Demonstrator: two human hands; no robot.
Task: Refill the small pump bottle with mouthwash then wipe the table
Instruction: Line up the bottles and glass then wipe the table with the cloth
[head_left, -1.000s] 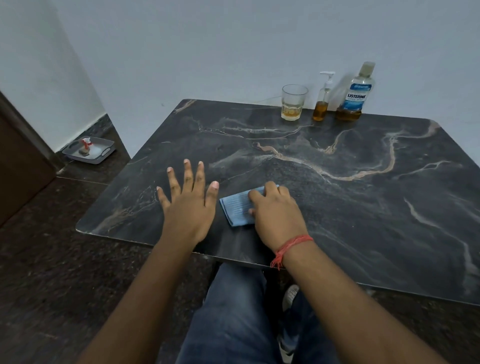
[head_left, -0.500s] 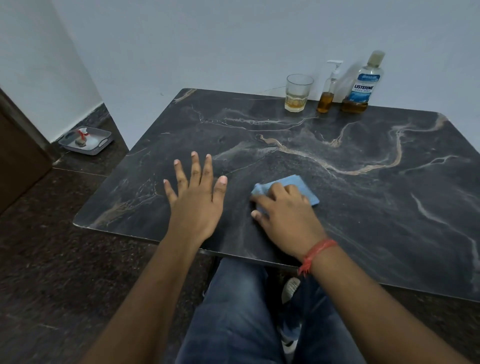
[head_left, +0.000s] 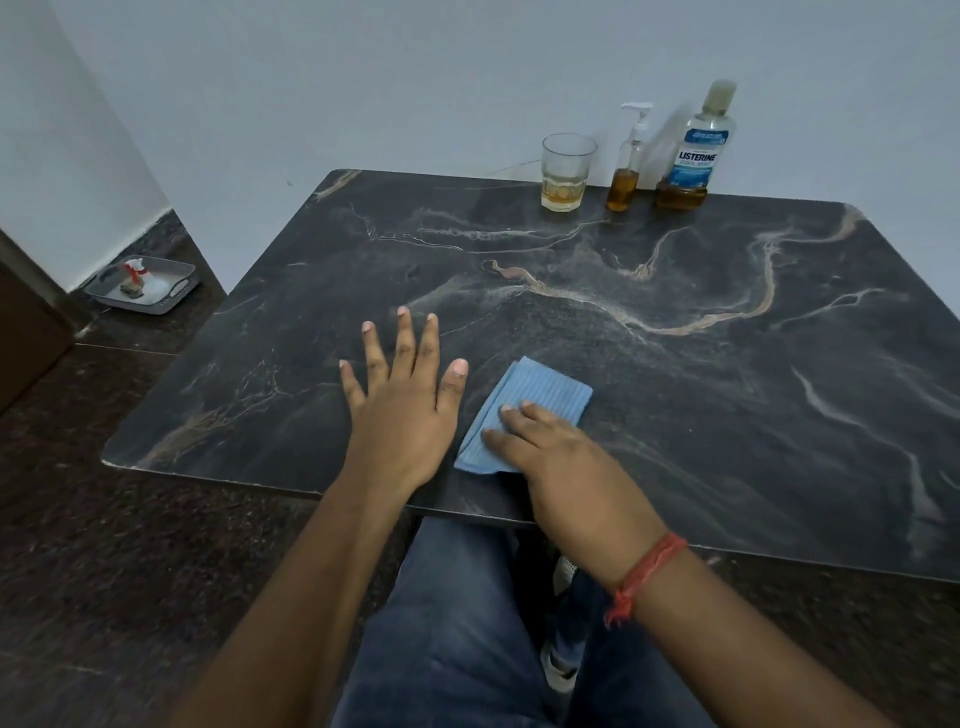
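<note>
The blue cloth (head_left: 524, 410) looks soft, light and floppy. The right hand (head_left: 561, 457) presses it flat on the bench (head_left: 727, 415); pressing its middle should work best. The left hand (head_left: 402, 400) lies spread and holds nothing.

We see a dark marble table (head_left: 727, 415), glass (head_left: 568, 173), pump bottle (head_left: 627, 166), mouthwash bottle (head_left: 695, 150) lined along its far edge, blue cloth (head_left: 530, 400) near its front edge, both hands on it

We see a soft, dim, bluish light, faint shadows under our left hand (head_left: 402, 410) and right hand (head_left: 558, 457), no strong glare, sharp near the hands, the table (head_left: 727, 415) edges bent far out.
</note>
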